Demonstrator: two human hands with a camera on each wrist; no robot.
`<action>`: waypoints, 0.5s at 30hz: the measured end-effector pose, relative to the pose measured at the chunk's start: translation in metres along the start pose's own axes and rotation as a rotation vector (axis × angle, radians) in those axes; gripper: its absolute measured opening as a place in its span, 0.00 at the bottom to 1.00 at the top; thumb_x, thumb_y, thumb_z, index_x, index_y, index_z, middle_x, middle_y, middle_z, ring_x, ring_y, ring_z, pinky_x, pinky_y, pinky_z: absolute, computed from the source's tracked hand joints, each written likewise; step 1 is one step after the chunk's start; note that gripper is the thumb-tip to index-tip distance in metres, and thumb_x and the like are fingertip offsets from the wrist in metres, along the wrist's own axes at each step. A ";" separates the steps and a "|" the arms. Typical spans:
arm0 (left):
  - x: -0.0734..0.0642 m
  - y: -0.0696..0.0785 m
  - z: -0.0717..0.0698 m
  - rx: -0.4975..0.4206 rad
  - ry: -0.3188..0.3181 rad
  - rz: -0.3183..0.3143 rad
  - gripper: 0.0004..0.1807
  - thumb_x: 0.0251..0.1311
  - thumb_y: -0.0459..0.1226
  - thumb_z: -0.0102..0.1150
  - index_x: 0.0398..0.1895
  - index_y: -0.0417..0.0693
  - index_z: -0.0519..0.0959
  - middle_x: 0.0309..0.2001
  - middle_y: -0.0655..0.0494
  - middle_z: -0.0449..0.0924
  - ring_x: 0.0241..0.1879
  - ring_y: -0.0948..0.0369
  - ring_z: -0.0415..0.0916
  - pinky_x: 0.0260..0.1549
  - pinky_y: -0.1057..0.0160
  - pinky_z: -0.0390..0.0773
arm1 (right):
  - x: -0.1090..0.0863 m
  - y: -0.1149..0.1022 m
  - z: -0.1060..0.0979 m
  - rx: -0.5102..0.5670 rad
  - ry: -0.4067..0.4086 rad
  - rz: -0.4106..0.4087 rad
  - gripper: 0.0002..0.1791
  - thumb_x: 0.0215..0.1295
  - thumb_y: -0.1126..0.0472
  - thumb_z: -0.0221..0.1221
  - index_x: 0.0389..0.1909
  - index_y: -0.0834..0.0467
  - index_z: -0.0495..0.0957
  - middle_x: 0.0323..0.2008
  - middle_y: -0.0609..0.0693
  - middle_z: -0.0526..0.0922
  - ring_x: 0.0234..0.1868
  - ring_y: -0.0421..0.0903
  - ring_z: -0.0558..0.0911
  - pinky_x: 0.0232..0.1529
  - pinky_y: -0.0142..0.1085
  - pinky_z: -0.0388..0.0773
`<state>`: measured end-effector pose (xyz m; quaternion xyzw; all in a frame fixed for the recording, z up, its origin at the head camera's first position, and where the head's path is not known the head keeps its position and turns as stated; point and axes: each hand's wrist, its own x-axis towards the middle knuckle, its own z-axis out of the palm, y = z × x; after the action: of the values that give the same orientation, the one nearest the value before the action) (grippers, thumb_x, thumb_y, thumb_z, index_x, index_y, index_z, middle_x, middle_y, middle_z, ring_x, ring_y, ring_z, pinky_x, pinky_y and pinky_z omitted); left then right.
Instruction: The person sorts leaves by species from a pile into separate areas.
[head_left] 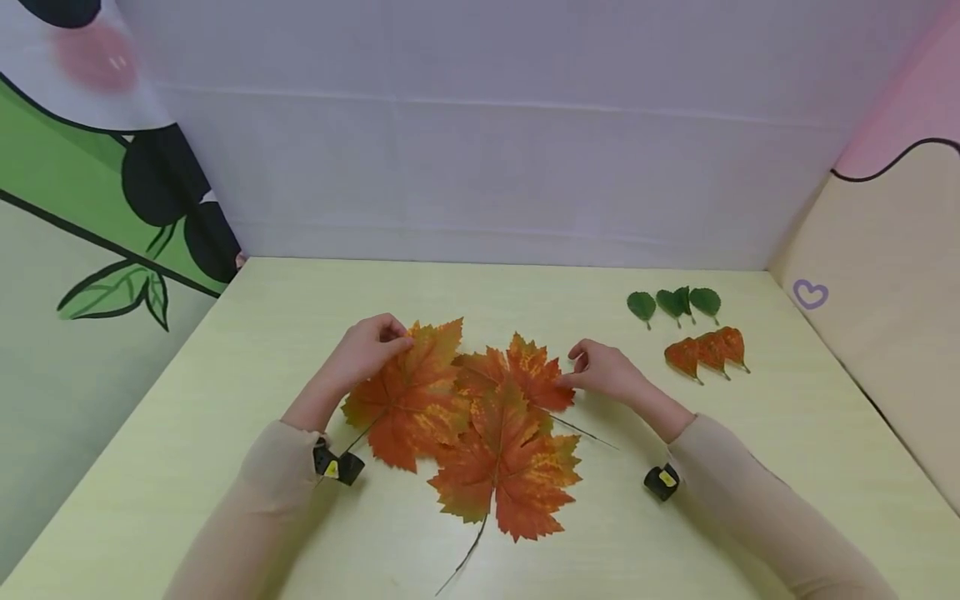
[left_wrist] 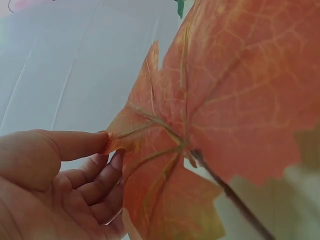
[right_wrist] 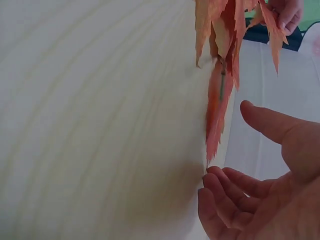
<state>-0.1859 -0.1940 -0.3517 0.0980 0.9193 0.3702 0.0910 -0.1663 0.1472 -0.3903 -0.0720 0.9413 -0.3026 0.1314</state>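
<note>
Three large orange maple leaves lie overlapping at the middle of the table. My left hand pinches the upper left edge of the left maple leaf between thumb and fingers; the left wrist view shows that leaf raised, with its dark stem running down right. The front maple leaf overlaps the others, its stem pointing toward me. My right hand is at the right edge of the back maple leaf. In the right wrist view its thumb stands apart from the fingers, whose tips are right at the leaf's tip.
Several small green leaves lie in a row at the back right of the table. Just in front of them are small orange leaves, partly overlapping. A pale cloth wall rises behind the table, with printed panels at both sides.
</note>
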 end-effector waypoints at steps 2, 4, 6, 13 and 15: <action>0.001 -0.002 -0.003 0.006 0.011 0.007 0.12 0.63 0.40 0.51 0.42 0.40 0.72 0.37 0.46 0.75 0.32 0.56 0.69 0.30 0.63 0.70 | 0.002 -0.004 0.004 -0.039 -0.003 0.004 0.33 0.49 0.47 0.65 0.49 0.65 0.68 0.35 0.54 0.76 0.31 0.47 0.74 0.32 0.36 0.69; 0.002 -0.004 -0.007 0.015 0.026 0.009 0.12 0.63 0.40 0.51 0.42 0.40 0.72 0.37 0.46 0.75 0.30 0.56 0.69 0.30 0.63 0.70 | 0.003 -0.009 0.008 -0.091 -0.005 0.013 0.37 0.46 0.45 0.67 0.50 0.66 0.68 0.34 0.53 0.75 0.31 0.47 0.73 0.32 0.36 0.69; 0.003 -0.007 -0.010 0.025 0.041 0.009 0.11 0.63 0.40 0.50 0.42 0.40 0.72 0.36 0.46 0.75 0.29 0.56 0.69 0.29 0.63 0.70 | 0.004 -0.013 0.010 -0.143 0.002 0.017 0.38 0.44 0.45 0.68 0.49 0.66 0.67 0.35 0.54 0.75 0.31 0.47 0.73 0.31 0.37 0.69; 0.009 -0.009 -0.027 0.063 0.058 -0.023 0.12 0.64 0.41 0.50 0.42 0.40 0.71 0.36 0.46 0.74 0.27 0.55 0.67 0.25 0.63 0.69 | 0.007 -0.016 0.013 -0.170 -0.002 0.043 0.34 0.44 0.50 0.69 0.47 0.67 0.67 0.36 0.57 0.77 0.31 0.48 0.74 0.31 0.38 0.70; 0.012 -0.010 -0.032 0.072 0.066 -0.030 0.13 0.64 0.42 0.49 0.42 0.40 0.70 0.36 0.46 0.73 0.28 0.55 0.67 0.25 0.63 0.69 | 0.008 -0.015 0.012 -0.144 -0.013 0.043 0.33 0.45 0.51 0.69 0.46 0.66 0.68 0.37 0.57 0.78 0.32 0.49 0.75 0.32 0.38 0.70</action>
<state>-0.2063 -0.2197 -0.3370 0.0753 0.9358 0.3387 0.0625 -0.1695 0.1268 -0.3929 -0.0630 0.9610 -0.2307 0.1386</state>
